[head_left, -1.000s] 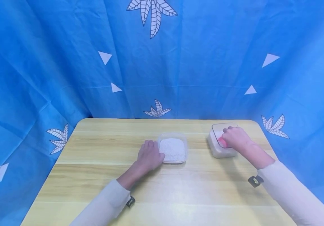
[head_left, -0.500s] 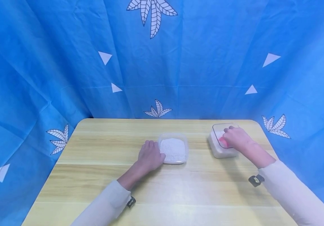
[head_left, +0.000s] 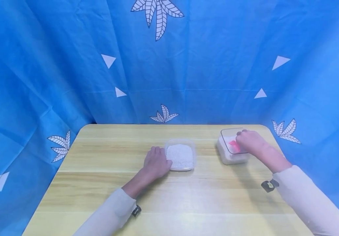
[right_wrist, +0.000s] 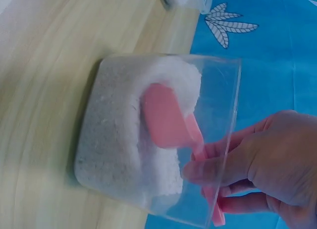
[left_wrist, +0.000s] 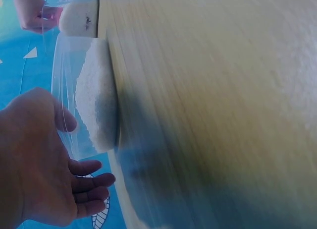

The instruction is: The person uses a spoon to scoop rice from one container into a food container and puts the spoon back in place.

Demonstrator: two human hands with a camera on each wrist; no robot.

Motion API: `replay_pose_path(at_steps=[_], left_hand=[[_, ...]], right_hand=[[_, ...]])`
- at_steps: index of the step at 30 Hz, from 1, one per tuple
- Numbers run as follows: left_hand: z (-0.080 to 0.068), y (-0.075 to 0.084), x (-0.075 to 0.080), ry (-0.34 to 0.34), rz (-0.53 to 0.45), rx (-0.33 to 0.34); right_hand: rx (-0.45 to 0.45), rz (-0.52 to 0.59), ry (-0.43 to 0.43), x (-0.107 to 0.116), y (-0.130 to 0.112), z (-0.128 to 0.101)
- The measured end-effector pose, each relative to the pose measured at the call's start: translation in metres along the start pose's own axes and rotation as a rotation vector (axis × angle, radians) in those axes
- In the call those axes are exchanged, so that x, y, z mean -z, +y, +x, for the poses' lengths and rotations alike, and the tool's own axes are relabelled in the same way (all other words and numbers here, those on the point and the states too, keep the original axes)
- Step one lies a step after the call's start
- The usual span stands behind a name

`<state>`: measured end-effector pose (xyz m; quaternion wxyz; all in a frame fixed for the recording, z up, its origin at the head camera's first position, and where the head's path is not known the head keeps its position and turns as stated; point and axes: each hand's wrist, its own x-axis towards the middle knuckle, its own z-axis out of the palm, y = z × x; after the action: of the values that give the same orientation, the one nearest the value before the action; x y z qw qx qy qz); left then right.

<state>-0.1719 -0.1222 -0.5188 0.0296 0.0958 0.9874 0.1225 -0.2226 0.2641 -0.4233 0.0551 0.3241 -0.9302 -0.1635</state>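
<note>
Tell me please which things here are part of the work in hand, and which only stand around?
In use:
- pink plastic scoop, held by the right hand
- clear square plastic container of white grains, where the scoop sits
- second clear plastic container of white grains, touched by the left hand

Only around:
- light wooden table
- blue leaf-patterned cloth backdrop

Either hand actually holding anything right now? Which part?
The right hand pinches the pink scoop by its handle, bowl in the white grains. The left hand only rests against the middle container, gripping nothing.
</note>
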Motion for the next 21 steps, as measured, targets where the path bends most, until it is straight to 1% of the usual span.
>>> replay_pose_path(at_steps=[8, 13, 16, 21], left_hand=[[-0.001, -0.002, 0.0, -0.002, -0.01, 0.007], [0.0, -0.003, -0.001, -0.001, -0.008, 0.008], [-0.001, -0.002, 0.0, 0.001, -0.018, 0.01], [0.0, -0.001, -0.002, -0.001, -0.033, 0.012]], right_hand=[[-0.002, 0.091, -0.052, 0.006, 0.009, -0.004], [-0.042, 0.18, -0.079, 0.009, 0.014, -0.008], [-0.069, 0.235, -0.074, 0.01, 0.016, -0.012], [-0.074, 0.246, -0.064, 0.011, 0.019, -0.018]])
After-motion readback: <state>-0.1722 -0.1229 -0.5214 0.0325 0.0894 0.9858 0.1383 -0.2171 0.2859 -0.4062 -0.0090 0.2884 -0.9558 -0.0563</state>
